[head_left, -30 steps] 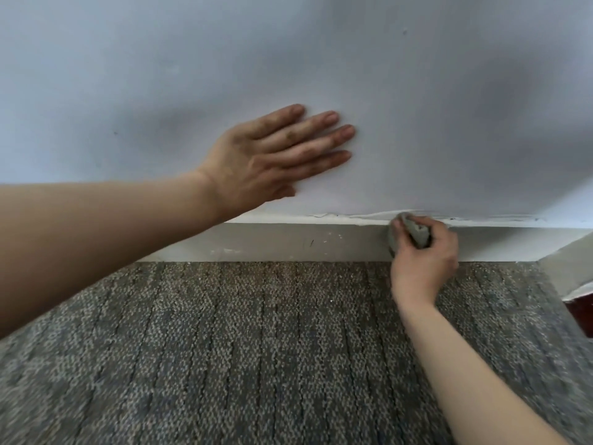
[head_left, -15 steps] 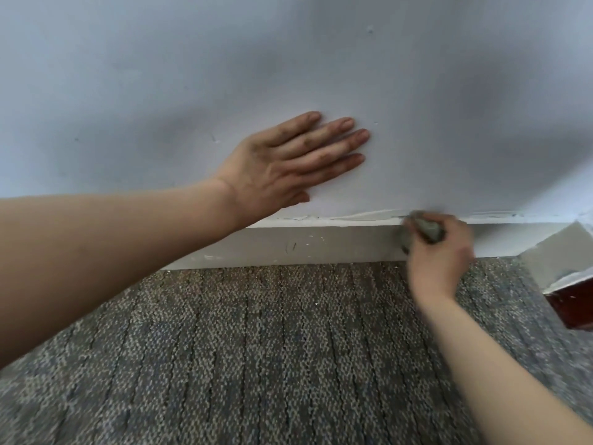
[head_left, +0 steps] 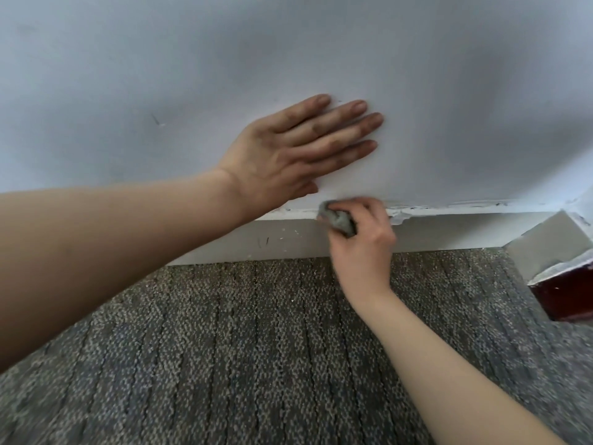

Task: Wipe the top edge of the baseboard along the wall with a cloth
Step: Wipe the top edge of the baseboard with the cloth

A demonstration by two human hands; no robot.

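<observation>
Pale grey-blue wall (head_left: pixel 417 75) is taking up the whole upper half of the view. Grey flecked carpet (head_left: pixel 256 364) is covering the floor below it, its ribbed lines running toward the wall. White baseboard (head_left: pixel 465 232) is running along the foot of the wall and turning a corner at the far right, where it is meeting a dark red-brown wooden piece (head_left: pixel 564 297) (cannot tell what that belongs to). The baseboard's top edge is showing cracked, lumpy filler just right of the right hand. Left forearm is reaching in from the left; left hand (head_left: pixel 288 152) is lying flat against the wall above the baseboard, fingers straight and close together, pointing right, holding nothing, with the heel of the hand sitting just above the top edge. Right forearm is coming up from the lower right; right hand (head_left: pixel 362 248) is curling its fingers and thumb round a small grey cloth (head_left: pixel 340 221) and pressing it against the baseboard's top edge, just below and to the right of the left hand's heel. The cloth is bunched into a wad, sticking out at the left side of the fist and touching the ledge and the upper face of the board. The right hand is looking slightly blurred. Small dark scuffs (head_left: pixel 263 241) and pale flecks are marking the baseboard's face left of the cloth. A short scratch (head_left: pixel 157 120) is showing on the wall, well left of the left hand.
</observation>
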